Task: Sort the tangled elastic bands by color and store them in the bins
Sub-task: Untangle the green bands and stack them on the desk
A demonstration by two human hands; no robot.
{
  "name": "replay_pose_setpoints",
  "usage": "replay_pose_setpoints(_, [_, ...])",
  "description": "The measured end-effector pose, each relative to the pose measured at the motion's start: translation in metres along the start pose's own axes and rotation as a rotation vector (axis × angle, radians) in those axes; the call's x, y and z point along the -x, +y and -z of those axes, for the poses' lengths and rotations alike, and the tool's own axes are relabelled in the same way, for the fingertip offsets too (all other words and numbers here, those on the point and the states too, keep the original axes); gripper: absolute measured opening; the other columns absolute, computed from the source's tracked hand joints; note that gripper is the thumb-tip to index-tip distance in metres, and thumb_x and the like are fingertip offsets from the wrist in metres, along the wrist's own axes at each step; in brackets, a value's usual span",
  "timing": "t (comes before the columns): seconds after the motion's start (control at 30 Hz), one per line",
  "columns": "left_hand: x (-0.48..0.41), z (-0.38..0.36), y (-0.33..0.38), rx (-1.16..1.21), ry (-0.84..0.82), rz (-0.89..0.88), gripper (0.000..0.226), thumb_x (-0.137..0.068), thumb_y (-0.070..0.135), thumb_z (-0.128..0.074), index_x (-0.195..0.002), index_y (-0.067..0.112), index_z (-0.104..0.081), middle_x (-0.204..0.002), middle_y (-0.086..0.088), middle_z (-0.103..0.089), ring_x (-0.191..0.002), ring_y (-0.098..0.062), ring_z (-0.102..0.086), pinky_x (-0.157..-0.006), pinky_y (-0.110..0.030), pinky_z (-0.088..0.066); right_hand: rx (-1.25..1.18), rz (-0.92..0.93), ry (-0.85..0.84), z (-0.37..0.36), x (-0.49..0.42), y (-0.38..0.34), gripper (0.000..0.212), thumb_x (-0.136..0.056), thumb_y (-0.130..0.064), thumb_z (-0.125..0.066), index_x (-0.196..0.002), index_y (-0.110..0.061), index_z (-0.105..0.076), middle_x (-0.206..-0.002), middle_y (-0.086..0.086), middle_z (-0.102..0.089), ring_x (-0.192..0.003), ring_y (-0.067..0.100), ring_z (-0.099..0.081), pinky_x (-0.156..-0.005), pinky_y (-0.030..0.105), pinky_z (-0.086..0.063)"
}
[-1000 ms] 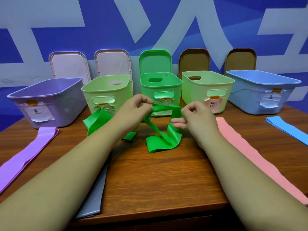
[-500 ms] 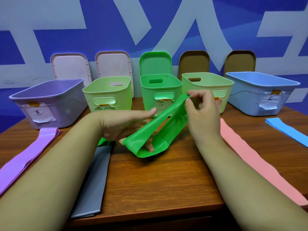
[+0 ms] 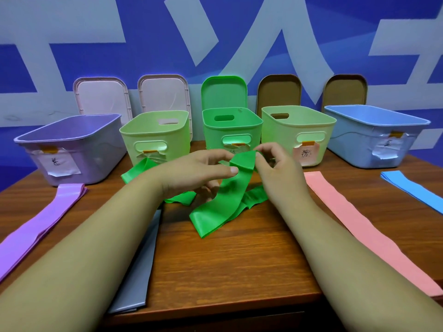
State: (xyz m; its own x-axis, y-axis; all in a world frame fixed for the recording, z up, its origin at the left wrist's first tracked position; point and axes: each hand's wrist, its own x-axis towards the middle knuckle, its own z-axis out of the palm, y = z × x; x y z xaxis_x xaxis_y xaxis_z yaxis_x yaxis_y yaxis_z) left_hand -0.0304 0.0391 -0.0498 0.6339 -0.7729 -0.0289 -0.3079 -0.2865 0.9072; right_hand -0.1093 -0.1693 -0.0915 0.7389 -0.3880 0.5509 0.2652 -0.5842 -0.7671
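A green elastic band (image 3: 225,204) hangs in folds above the table's middle. My left hand (image 3: 199,171) pinches its top fold between thumb and fingers. My right hand (image 3: 275,168) grips the same fold from the right, both just in front of the dark green bin (image 3: 231,130). One loose end of the band trails left toward the light green bin (image 3: 153,137). Flat on the wood lie a purple band (image 3: 38,231), a grey band (image 3: 141,271), a pink band (image 3: 354,224) and a blue band (image 3: 412,188).
Five open labelled bins stand in a row at the back: purple (image 3: 69,149), light green, dark green, a second light green (image 3: 297,133) and blue (image 3: 374,133). Their lids (image 3: 103,97) lean on the blue wall behind. The table's front edge (image 3: 215,315) is close to me.
The stretched loop has gone slack and my hands have come together at its top fold. A green end now trails out to the left again.
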Motion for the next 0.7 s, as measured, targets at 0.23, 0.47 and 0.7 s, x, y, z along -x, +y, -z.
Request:
replay_pose_setpoints(0.23, [-0.013, -0.007, -0.008, -0.376, 0.243, -0.072, 0.051, -0.096, 0.042, -0.075, -0.138, 0.029, -0.05, -0.078, 0.008, -0.066, -0.071, -0.013, -0.068, -0.069, -0.033, -0.059, 0.025, -0.058, -0.095, -0.002, 0.0, 0.003, 0.013, -0.103, -0.032, -0.062, -0.096, -0.028, -0.071, -0.093, -0.007, -0.07, -0.093, 0.014, -0.065, -0.073, 0.03, -0.045])
replay_pose_setpoints(0.47, [-0.011, -0.01, -0.005, -0.699, 0.379, -0.218, 0.057, -0.092, 0.058, -0.072, -0.141, 0.044, -0.047, -0.095, 0.01, -0.075, -0.082, -0.006, -0.07, -0.076, -0.026, -0.052, -0.008, -0.081, -0.13, -0.001, 0.004, -0.004, 0.019, -0.105, -0.036, -0.06, -0.092, -0.027, -0.071, -0.087, -0.006, -0.071, -0.087, 0.011, -0.065, -0.069, 0.029, -0.045])
replay_pose_setpoints(0.7, [-0.013, -0.003, -0.007, -0.86, 0.481, -0.388, 0.033, -0.094, 0.056, -0.069, -0.124, 0.046, -0.06, -0.108, 0.02, -0.062, -0.081, 0.005, -0.054, -0.079, -0.037, -0.056, 0.007, -0.115, -0.171, -0.001, 0.004, -0.005, 0.026, -0.105, -0.042, -0.06, -0.089, -0.026, -0.072, -0.089, -0.005, -0.073, -0.087, 0.01, -0.066, -0.068, 0.028, -0.043])
